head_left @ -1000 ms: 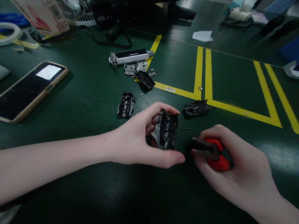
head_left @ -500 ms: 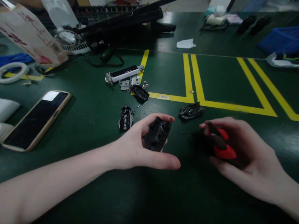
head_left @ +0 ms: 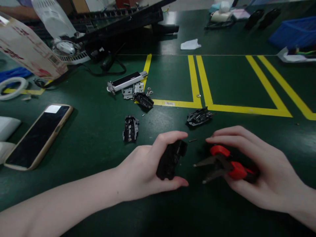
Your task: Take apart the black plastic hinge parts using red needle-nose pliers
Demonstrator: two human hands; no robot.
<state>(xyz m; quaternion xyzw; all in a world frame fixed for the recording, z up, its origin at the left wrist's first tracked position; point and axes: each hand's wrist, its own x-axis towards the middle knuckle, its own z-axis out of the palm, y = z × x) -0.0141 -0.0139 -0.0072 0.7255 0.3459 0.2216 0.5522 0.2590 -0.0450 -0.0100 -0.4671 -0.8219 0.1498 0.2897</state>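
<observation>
My left hand (head_left: 150, 164) grips a black plastic housing (head_left: 170, 158) between thumb and fingers, just above the green table. To the right, my right hand (head_left: 261, 171) holds red-handled pliers (head_left: 222, 163). Their jaws are spread and point left toward the housing, apart from it. A thin metal pin (head_left: 193, 140) lies on the table beyond the gap between my hands. Farther out sit three other black plastic parts: one at the right (head_left: 199, 116), one near my left wrist (head_left: 130, 128), and one beside the metal brackets (head_left: 144, 100).
A phone (head_left: 38, 136) lies at the left. Behind the parts are a white-and-black bar (head_left: 127, 81), metal brackets (head_left: 127, 93) and several small rings (head_left: 149, 91). Yellow tape (head_left: 249, 110) marks the table. A blue bin (head_left: 293, 33) stands at the far right, a carton (head_left: 32, 46) at the left.
The pliers have turned so their spread jaws point left, toward the housing. My left hand has tilted the housing and lowered it slightly in view. The view has shifted a little.
</observation>
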